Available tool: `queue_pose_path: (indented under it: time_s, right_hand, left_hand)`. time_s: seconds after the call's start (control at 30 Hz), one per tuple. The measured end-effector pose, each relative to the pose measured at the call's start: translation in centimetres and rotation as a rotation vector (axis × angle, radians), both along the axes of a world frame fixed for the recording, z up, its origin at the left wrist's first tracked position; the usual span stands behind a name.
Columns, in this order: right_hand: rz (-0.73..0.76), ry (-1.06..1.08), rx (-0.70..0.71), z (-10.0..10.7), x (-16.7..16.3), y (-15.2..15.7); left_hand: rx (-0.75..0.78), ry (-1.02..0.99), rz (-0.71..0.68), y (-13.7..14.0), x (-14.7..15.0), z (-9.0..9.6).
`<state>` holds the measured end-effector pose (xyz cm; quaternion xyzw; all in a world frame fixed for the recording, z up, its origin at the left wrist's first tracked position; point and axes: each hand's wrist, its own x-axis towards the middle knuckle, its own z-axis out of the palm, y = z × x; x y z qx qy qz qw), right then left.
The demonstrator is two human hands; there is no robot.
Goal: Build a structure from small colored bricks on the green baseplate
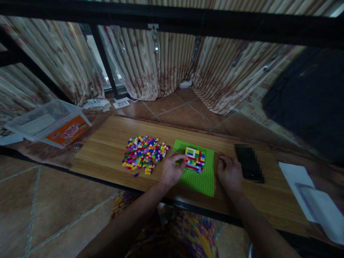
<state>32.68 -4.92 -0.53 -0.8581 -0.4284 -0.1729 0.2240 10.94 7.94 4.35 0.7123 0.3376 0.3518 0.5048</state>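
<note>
Observed left hand (174, 168) with thumb and forefinger almost together at left side of brick build (198, 163), on far half of green baseplate (205, 181) atop table (100, 152) (cannot tell if gripping anything). Saw right hand (230, 173) loosely curled, contents hidden, just off baseplate's right edge.

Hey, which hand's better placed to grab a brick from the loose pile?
Probably the left hand: it's much nearer the loose pile, though its fingers are at the brick build. The right hand is beyond the green baseplate.
</note>
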Motion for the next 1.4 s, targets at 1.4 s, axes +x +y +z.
queue_pose_path:
  time_s: [1.4]
  right_hand:
    - [0.028,-0.031,-0.007,-0.4,0.4,-0.2]
  left_hand:
    - [0.213,0.131,0.062,-1.7,-5.7,1.8]
